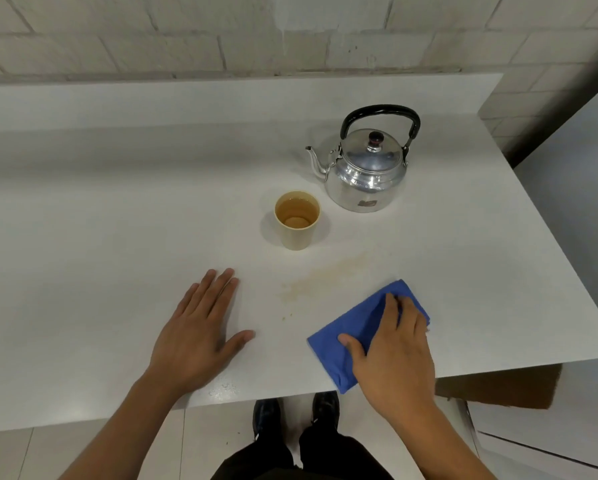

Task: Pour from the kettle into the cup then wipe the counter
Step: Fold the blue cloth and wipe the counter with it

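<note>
A shiny metal kettle (363, 168) with a black handle stands upright on the white counter (117, 220), spout pointing left. In front of it, to the left, a pale yellow cup (297, 220) holds brownish liquid. A faint brown smear (322, 277) lies on the counter between the cup and a folded blue cloth (356, 327). My right hand (394, 351) presses flat on the cloth near the front edge, fingers over its right part. My left hand (200, 327) rests palm down on the bare counter, fingers spread, holding nothing.
A brick wall (221, 36) runs behind the counter. The counter's right edge (547, 237) drops off close to the kettle. Its front edge is just below my hands, with my shoes (297, 414) on the tiled floor beneath.
</note>
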`<state>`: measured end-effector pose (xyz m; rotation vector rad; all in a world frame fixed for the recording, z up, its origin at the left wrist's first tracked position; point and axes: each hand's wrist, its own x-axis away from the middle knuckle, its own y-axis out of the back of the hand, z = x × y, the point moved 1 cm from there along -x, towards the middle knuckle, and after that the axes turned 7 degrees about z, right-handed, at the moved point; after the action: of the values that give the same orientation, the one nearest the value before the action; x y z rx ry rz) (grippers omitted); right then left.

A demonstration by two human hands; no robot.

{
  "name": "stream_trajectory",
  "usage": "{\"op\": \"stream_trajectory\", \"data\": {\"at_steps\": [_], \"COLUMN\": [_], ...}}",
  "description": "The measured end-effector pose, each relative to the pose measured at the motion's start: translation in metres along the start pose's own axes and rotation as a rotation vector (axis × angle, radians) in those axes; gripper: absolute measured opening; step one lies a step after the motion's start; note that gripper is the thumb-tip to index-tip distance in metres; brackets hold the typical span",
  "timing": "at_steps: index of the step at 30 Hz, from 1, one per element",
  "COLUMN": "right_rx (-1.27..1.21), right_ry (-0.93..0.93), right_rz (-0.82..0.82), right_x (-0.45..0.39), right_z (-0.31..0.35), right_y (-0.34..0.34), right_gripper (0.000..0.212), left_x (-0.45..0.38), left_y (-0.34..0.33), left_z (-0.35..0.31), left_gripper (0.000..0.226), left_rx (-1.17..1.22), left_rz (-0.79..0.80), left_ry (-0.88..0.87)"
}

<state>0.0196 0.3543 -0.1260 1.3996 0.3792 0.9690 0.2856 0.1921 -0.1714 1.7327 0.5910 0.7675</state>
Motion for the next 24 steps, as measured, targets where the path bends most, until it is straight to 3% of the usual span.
{"op": "stream_trajectory", "data": {"at_steps": [5,8,12,16,24], "right_rx": [-0.192,-0.128,-0.235,-0.113,-0.194], "right_ry": [0.002,0.015,0.067,0.268,0.662], "right_rz": [0.078,0.003,-0.041,-0.038,0.086], "right_x": [-0.023,-0.049,-0.082,-0.094,-0.044], "right_z": [-0.018,-0.017,-0.006,0.005,-0.027], "right_y": [0.000,0.003,0.003,-0.006,-0.013], "right_gripper": [0.089,0.078,0.070,0.065,0.054], "left_x": [0.000,0.000,0.000,0.000,-0.001], "left_y": [0.000,0.000,-0.001,-0.001,0.001], "left_z": [0.001,0.001,0.001,0.001,0.003], "left_gripper": [0.089,0.088,0.088,0.088,0.091], "left_rx": [-0.016,-0.013,-0.014,-0.013,0.010], "left_rz": [0.004,0.005,-0.002,-0.001,0.009], "left_ry": [0.000,0.000,-0.006,-0.010,-0.030]}}
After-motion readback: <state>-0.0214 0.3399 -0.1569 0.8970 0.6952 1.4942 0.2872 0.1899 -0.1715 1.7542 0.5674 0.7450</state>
